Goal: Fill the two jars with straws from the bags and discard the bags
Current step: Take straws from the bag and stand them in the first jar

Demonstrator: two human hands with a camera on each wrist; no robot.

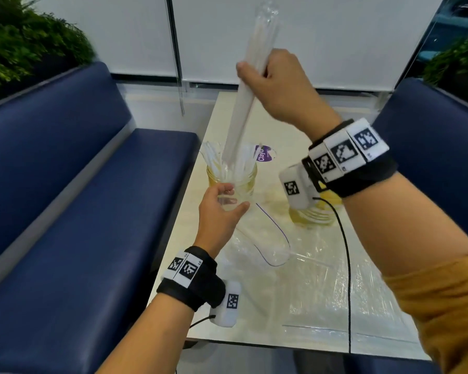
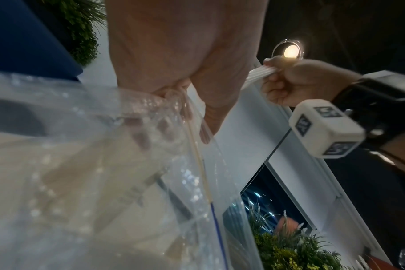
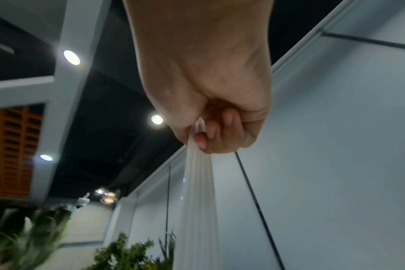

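My right hand is raised above the table and grips a long bundle of white straws, fingers curled round it. The bundle's lower end dips into the left glass jar, where several loose straws stand. Clear wrap shows at the bundle's top end. My left hand, just in front of that jar, pinches the edge of a clear zip bag that trails onto the table. The second jar stands to the right, mostly hidden behind my right wrist camera.
A flat clear bag lies on the pale table near its front edge, crossed by a black cable. A purple sticker lies behind the left jar. Blue benches flank the table, with plants behind.
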